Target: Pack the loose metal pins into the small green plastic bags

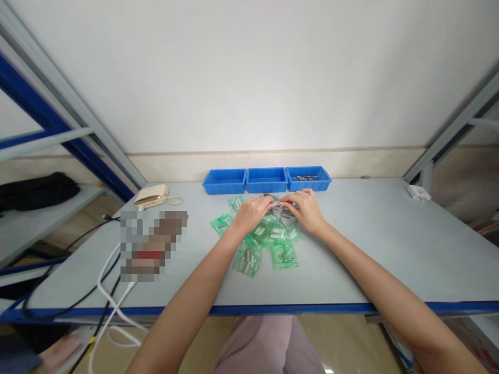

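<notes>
White wall (249, 78) fills the back, above a grey table (390, 244) with a blue front edge. A box (483, 358) below its right end bears red marks too blurred to read. Three blue bins (267, 185) stand in a row near the wall; the right one holds metal pins (307, 178). Green bags (247, 259) lie spread in front, any print on them too small to make out. At left, a pixelated patch (152, 244) hides what lies there — only a red band stands out. Left hand (255, 212) and right hand (307, 209) meet over the bags' far side, partly covering them and the loose metal pieces (287, 218). Fingers on both are drawn in narrow — whether they pinch a piece, I cannot tell. A cream power strip (152, 195) sits far left, white cable (102, 278) hanging over the edge; a white adapter (418, 192), far right.
</notes>
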`<state>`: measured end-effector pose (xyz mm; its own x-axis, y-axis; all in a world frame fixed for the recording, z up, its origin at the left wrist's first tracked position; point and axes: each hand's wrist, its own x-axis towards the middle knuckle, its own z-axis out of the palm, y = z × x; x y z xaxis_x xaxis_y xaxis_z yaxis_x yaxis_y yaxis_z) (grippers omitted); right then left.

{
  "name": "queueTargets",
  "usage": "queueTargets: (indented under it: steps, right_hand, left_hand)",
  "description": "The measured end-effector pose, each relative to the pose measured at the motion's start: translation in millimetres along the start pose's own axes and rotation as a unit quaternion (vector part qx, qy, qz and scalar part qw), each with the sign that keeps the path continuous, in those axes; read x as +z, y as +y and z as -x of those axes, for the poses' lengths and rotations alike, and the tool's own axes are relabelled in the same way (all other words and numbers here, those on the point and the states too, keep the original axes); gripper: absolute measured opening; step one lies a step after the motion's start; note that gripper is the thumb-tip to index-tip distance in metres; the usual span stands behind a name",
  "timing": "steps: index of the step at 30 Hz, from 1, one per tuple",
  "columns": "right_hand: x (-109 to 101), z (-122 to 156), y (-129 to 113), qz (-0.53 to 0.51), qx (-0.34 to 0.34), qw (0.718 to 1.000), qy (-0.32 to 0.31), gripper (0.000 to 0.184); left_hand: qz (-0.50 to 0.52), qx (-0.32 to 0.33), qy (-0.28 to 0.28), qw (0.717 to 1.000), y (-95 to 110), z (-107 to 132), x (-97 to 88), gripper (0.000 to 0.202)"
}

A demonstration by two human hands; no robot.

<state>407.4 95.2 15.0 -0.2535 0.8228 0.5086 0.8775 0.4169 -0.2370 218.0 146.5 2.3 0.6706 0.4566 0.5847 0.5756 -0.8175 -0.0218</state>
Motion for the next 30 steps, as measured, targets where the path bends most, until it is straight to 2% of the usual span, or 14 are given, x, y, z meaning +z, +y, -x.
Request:
queueTargets:
  steps: [8,16,24,30]
  right_hand:
    - [0.2,0.6,2.2,-0.019,-0.013,1.000,-0.009,0.034]
    - [-0.4,1.1,3.4,-0.007,-0.033,0.999,-0.016,0.037]
    - [-3.2,2.7,4.4,-0.008,-0.080,0.997,0.007,0.032]
    - [-1.9,2.6,2.2,0.024,-0.098,0.995,0.004,0.037]
  left_hand:
    - [-0.021,0.011,-0.009,1.000,0.3,0.4,-1.0,0.034]
    - [-0.022,0.026,0.005,0.999,-0.9,1.4,0.6,0.033]
    - [-0.043,0.031,-0.008,0.999,-0.4,0.9,-2.9,0.041]
    - [-0.056,0.046,0.031,0.997,-0.3,1.0,-1.7,0.033]
